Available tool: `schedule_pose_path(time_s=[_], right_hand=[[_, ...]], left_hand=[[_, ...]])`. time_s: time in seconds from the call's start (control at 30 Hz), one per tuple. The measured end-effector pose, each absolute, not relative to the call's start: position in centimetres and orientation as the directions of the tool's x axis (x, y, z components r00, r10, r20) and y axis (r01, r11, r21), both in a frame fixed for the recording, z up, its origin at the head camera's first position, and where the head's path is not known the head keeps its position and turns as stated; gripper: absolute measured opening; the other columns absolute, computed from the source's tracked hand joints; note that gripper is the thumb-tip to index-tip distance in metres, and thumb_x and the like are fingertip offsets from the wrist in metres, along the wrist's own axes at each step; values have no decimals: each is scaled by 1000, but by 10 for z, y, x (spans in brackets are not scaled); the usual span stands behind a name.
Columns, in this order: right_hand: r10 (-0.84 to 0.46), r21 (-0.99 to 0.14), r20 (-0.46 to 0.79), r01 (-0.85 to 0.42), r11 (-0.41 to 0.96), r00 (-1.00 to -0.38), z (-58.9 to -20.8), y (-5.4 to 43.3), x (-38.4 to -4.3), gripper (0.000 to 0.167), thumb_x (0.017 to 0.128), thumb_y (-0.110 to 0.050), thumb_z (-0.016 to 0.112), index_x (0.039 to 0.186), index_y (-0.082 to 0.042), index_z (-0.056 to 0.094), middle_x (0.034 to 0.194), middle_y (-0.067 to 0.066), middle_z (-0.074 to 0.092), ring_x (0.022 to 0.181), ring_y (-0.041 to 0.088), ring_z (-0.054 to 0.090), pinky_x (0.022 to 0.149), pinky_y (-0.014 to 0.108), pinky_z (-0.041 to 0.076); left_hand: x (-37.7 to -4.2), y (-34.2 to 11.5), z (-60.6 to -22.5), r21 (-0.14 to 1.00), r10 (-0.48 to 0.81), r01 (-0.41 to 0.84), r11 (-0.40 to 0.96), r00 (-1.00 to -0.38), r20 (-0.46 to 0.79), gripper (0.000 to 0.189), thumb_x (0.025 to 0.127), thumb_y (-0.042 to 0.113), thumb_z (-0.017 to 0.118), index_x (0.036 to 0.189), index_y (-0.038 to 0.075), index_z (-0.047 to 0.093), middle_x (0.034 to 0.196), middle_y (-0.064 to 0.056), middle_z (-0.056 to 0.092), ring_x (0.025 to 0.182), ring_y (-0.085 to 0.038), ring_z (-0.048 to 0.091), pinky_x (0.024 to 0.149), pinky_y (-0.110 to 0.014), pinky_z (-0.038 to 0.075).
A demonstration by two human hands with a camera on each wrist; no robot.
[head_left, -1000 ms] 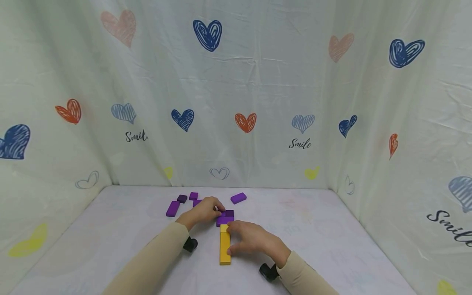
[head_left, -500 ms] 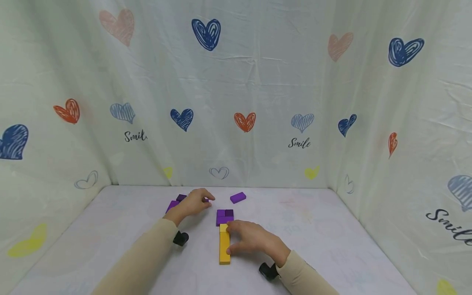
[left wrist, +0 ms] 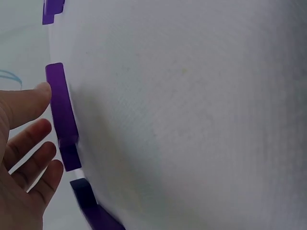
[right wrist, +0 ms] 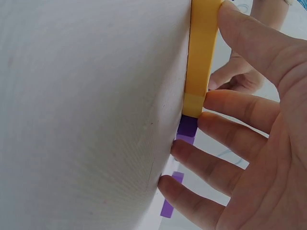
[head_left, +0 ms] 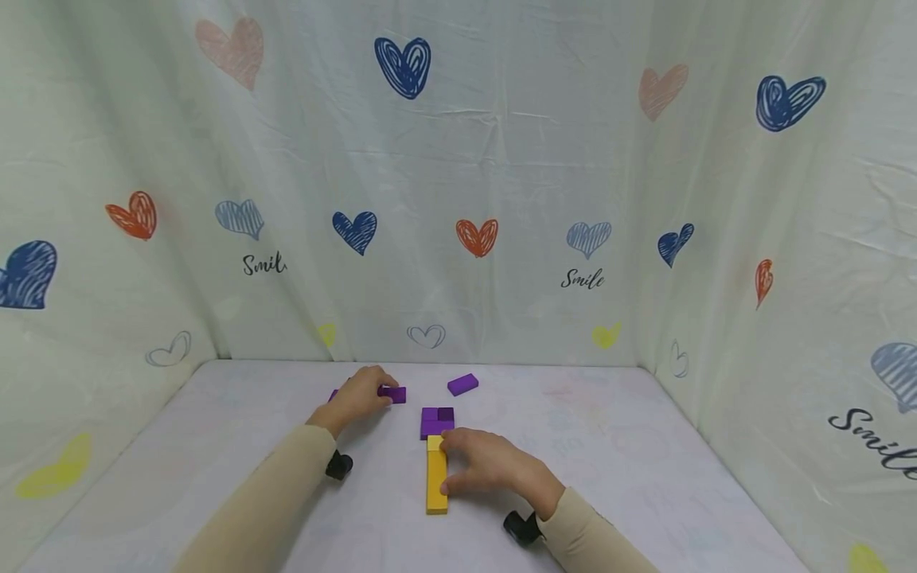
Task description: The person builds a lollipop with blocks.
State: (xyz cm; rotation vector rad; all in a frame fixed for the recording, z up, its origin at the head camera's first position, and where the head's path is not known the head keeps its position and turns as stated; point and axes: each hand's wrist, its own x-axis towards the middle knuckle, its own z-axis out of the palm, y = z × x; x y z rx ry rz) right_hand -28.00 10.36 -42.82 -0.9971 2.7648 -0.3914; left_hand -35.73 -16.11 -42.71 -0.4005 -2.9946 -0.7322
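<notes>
My left hand (head_left: 356, 398) is over the purple blocks at the far left, hiding most of them. A purple block (head_left: 398, 395) shows past its fingertips. In the left wrist view the thumb is right at a long purple block (left wrist: 61, 100), with the other fingers spread beside it. My right hand (head_left: 494, 463) lies along the right side of a yellow bar (head_left: 437, 481), its thumb and fingertips touching that side, fingers fairly straight in the right wrist view. A lighter yellow piece (head_left: 435, 444) forms the bar's far end, against a group of purple blocks (head_left: 437, 428).
One loose purple block (head_left: 462, 385) lies angled at the back, right of the left hand. A white cloth covers the table (head_left: 609, 446), and a curtain (head_left: 501, 159) printed with hearts closes off the back and sides. Black wrist cameras (head_left: 521, 528) sit by both sleeves.
My left hand has left the purple group in the middle and moved left to the loose purple blocks. The right hand and the yellow bar have stayed in place.
</notes>
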Motion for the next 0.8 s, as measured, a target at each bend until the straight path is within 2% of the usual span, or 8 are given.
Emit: schedule_pose_path(time_s=[0.27, 0.4, 0.47, 0.63, 0.8], right_hand=[[-653, -290, -74, -610, 738, -754, -431, 104, -282, 59, 77, -56, 71, 124, -21, 61, 139, -5, 50, 128, 17, 47, 105, 37, 38], [-649, -290, -73, -607, 740, -757, -431, 104, -282, 59, 77, -55, 72, 123, -21, 62, 139, -5, 51, 127, 18, 47, 105, 37, 38], [-647, -290, -75, -604, 742, -759, -431, 103, -282, 59, 76, -55, 72, 123, -21, 62, 139, -5, 51, 127, 18, 47, 105, 37, 38], [-646, -294, -77, -601, 743, -760, -430, 103, -282, 59, 76, -55, 72, 123, -21, 62, 139, -4, 51, 127, 18, 47, 105, 38, 38], [-648, -306, -73, -601, 738, -758, -431, 104, -282, 59, 77, -55, 72, 123, -20, 62, 139, -4, 51, 127, 19, 47, 105, 39, 38]], left_hand=[[-353, -162, -429, 435, 269, 281, 855, -959, 90, 26, 82, 6, 72, 108, 9, 72, 103, -7, 62, 106, -29, 56, 95, -46, 44], [-350, -162, -428, 438, 276, 277, 855, -959, 68, 28, 81, 8, 73, 109, 10, 72, 115, -13, 61, 116, -34, 52, 100, -49, 39], [-348, -160, -428, 443, 263, 251, 861, -964, 35, 31, 81, 12, 75, 112, 11, 71, 119, -12, 61, 116, -33, 52, 101, -48, 40], [-345, -157, -427, 482, 247, 198, 854, -968, -42, 39, 79, 15, 78, 116, 11, 69, 111, -6, 62, 99, -22, 57, 90, -41, 49], [-344, -153, -433, 501, 257, 203, 841, -966, -40, 41, 79, 14, 78, 119, 12, 68, 110, -4, 63, 97, -19, 58, 89, -41, 50]])
